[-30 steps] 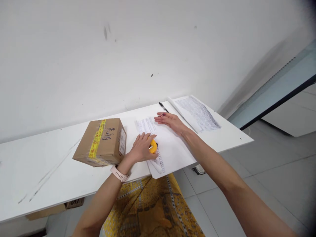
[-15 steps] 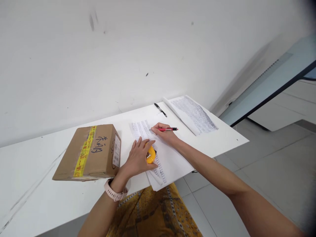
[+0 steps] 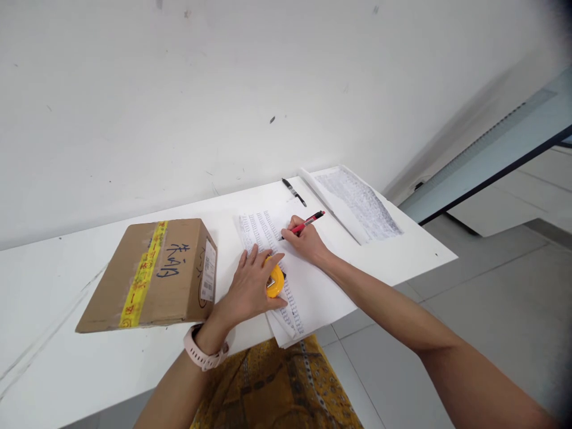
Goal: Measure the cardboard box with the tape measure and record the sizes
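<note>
A red pen (image 3: 308,223) is pinched in my right hand (image 3: 305,243), its tip down on a paper sheet (image 3: 313,292) with rows of small marks along its left part. My left hand (image 3: 252,285) lies on the same paper, thumb and fingers curved round a yellow tape measure (image 3: 276,282). Part of the tape measure is hidden beneath the fingers. Just left of that hand sits a closed cardboard box (image 3: 147,274) with yellow tape, handwriting and a white label on its side.
A black pen (image 3: 294,192) lies behind the papers near the wall. To its right rests another stack of sheets (image 3: 353,205), the upper one densely covered in writing. The white table (image 3: 415,253) ends at the right, above a tiled floor.
My right hand has shifted slightly right over the paper, and the red pen now tilts more upward. My left hand stays on the tape measure. The whole view has shifted a little.
</note>
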{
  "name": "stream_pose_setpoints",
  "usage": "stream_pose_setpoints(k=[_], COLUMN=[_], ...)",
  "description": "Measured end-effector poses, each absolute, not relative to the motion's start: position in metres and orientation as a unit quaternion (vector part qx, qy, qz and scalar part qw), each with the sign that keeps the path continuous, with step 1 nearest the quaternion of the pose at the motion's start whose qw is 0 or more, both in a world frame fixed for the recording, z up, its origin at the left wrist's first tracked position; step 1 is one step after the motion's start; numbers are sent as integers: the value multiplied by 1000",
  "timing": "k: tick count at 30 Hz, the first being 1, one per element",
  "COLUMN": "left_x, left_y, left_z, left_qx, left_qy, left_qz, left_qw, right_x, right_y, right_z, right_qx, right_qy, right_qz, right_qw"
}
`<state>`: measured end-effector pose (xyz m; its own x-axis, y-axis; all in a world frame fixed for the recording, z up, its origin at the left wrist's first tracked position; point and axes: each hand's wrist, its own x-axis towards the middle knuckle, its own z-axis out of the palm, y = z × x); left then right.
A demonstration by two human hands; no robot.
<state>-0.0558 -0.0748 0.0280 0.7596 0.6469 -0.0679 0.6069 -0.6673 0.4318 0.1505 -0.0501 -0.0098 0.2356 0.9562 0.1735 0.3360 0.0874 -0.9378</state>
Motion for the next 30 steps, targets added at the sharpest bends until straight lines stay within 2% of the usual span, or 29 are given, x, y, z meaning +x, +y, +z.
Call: stream_pose_setpoints(k=[30], left_x=[-58], left_y=[-74], left_z=[25], left_qx=[912], left_qy=[335], left_qz=[62], left_qw=[227], right_x=[148], right_y=[-52], right_z=[-8], right_qx=[-607], right_qy=[-561], right_qz=[292], right_qw=[482])
